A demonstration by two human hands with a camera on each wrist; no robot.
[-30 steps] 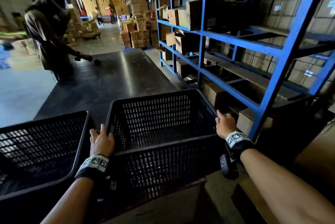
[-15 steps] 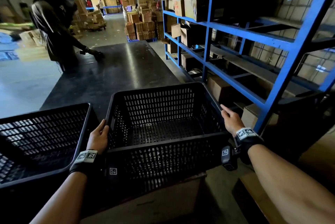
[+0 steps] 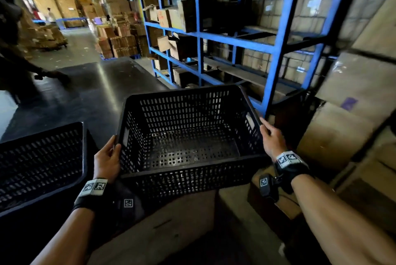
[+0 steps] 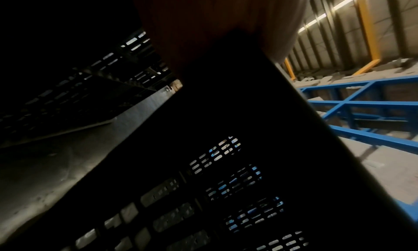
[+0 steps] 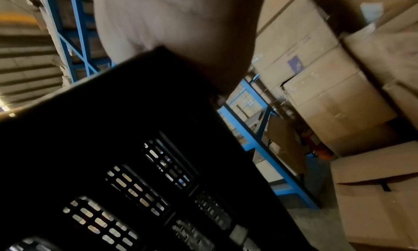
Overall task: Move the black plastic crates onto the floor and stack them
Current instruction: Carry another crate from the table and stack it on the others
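While you've got the black crate (image 3: 188, 136) clamped by its two short ends — left hand (image 3: 107, 158) and right hand (image 3: 272, 138) both curled over the rim — you're mid-lift, with a cardboard box (image 3: 162, 228) under the crate. Next you'd need clear floor to lower it flat. A second crate (image 3: 40, 164) waits left of the held one, cut off. Fingertips are hidden, and both wrist views are too dark to help.

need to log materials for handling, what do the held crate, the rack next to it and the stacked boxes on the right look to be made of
Held crate: looks like molded black plastic with a matte finish; its walls and floor are a regular slotted grid.
Rack: probably steel, painted glossy blue; straight square posts and beams.
Stacked boxes: brown corrugated cardboard by the look, dull surface, flap seams, a small purple label.
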